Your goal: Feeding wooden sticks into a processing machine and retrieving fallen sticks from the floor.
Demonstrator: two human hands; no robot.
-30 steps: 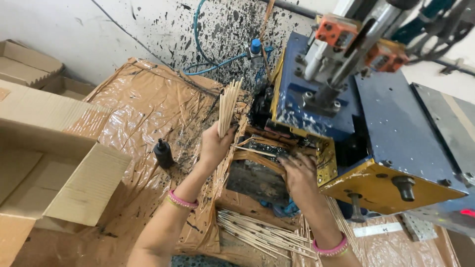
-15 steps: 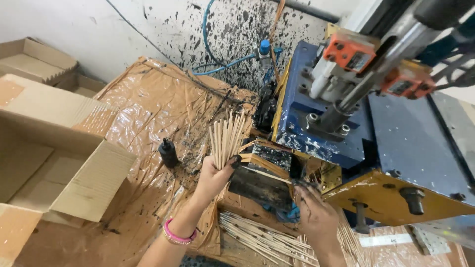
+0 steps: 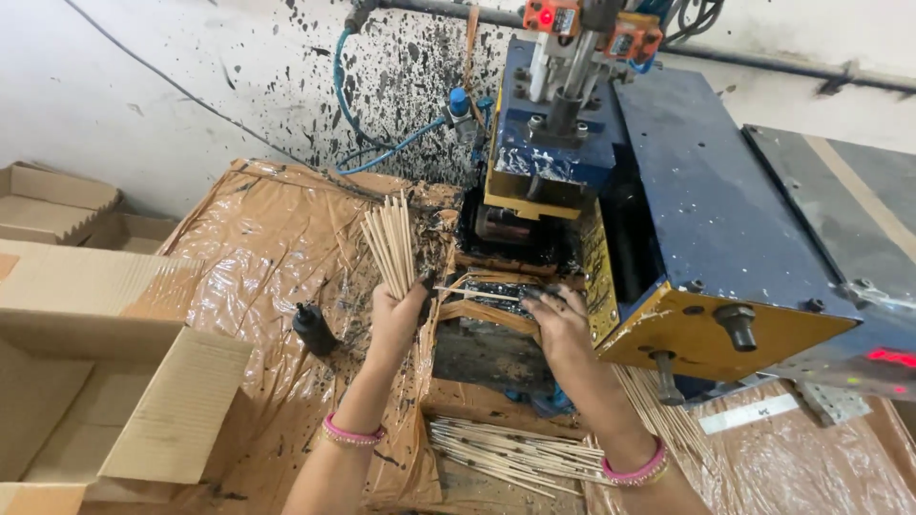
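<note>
Illumination is bright, even and diffuse; shadows are soft and short. Strong glare patches lie across the crinkled brown plastic sheeting (image 3: 277, 257) on the worktop. Focus is sharp centrally, without motion blur. Wide-angle distortion bends the blue and yellow metal machine (image 3: 668, 219) near the frame edges.

Blue machine (image 3: 668, 210) close beside hands' slot
</note>
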